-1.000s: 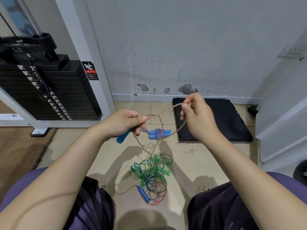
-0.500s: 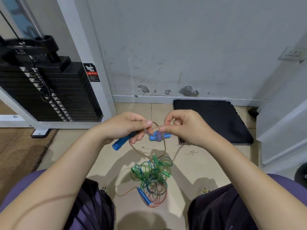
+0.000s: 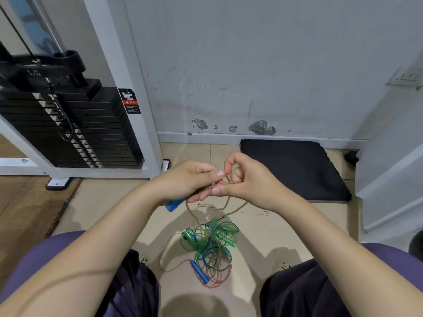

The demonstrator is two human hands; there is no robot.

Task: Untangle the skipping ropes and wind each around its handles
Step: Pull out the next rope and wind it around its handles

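My left hand (image 3: 187, 179) grips a blue handle (image 3: 175, 204) whose lower end sticks out below the palm. My right hand (image 3: 247, 179) meets it and pinches the tan braided rope (image 3: 194, 213) against the handle. From the hands the tan rope hangs down in loops toward the floor. On the tiles between my knees lies a tangle of green, blue and reddish ropes (image 3: 211, 245), with a green handle (image 3: 226, 239) and a second blue handle (image 3: 199, 271) in it. The earlier wound blue bundle is hidden behind my hands.
A black weight stack (image 3: 75, 124) in a white frame stands at the left. A black foam mat (image 3: 295, 170) lies against the wall at the right. A brown carpet (image 3: 27, 211) covers the floor at left. My knees flank the tangle.
My right hand came down from its raised position and moved left to meet my left hand at the handle. The tan rope loop has shortened, and the hands now cover the wound blue bundle.
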